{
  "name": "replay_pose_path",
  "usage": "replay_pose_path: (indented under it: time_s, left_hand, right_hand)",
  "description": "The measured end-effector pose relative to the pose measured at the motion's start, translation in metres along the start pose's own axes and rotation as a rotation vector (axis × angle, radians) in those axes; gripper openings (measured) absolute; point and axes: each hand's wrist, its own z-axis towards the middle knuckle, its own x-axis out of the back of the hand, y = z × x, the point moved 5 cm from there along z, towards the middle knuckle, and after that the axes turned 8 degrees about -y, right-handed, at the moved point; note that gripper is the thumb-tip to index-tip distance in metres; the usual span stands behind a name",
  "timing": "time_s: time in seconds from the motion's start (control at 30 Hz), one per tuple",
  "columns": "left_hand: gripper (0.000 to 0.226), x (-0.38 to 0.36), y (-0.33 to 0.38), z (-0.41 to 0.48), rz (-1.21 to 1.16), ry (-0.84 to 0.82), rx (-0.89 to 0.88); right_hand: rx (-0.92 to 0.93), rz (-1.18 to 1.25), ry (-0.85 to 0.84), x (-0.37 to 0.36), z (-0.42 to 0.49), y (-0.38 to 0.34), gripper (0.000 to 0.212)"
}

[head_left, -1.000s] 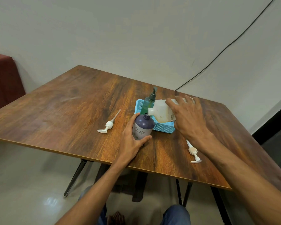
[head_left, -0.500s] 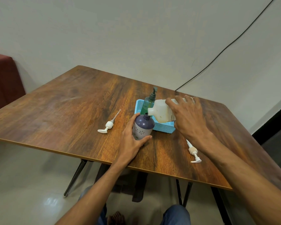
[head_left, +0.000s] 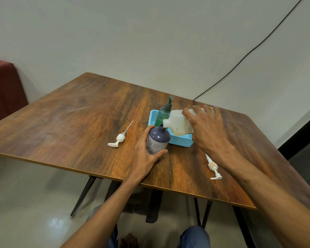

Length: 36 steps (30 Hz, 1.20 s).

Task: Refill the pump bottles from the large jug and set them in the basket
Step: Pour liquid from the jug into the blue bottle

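My left hand (head_left: 145, 154) grips a purple bottle (head_left: 157, 139) with white flower marks, standing uncapped on the table. My right hand (head_left: 207, 129) holds the whitish large jug (head_left: 177, 124) tipped on its side, its open spout right above the purple bottle's neck. Behind them a green pump bottle (head_left: 164, 112) with its pump on stands in the light blue basket (head_left: 181, 140). Two white pump heads lie loose on the table: one (head_left: 119, 137) to the left, another (head_left: 213, 168) to the right under my right forearm.
The wooden table (head_left: 79, 119) has its near edge close to my knees. A black cable (head_left: 249, 52) runs down the wall to the table's far edge. A dark red cloth-covered thing (head_left: 4, 86) stands at far left.
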Motion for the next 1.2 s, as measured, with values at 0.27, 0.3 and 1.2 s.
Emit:
replay_pose_path:
  time_s: [0.27, 0.3, 1.2]
  left_hand:
    - [0.097, -0.0004, -0.0024, 0.0014, 0.01, 0.003, 0.002]
    - [0.097, -0.0003, -0.0023, 0.0014, 0.01, 0.003, 0.002]
    - [0.098, 0.0003, -0.002, 0.0007, 0.01, 0.009, 0.027]
  right_hand:
    - [0.004, -0.011, 0.002, -0.0007, 0.002, 0.0001, 0.08]
    - [0.004, -0.015, 0.006, -0.0004, 0.002, 0.0002, 0.079]
    - [0.013, -0.066, 0.022, 0.0054, 0.0038, -0.0011, 0.079]
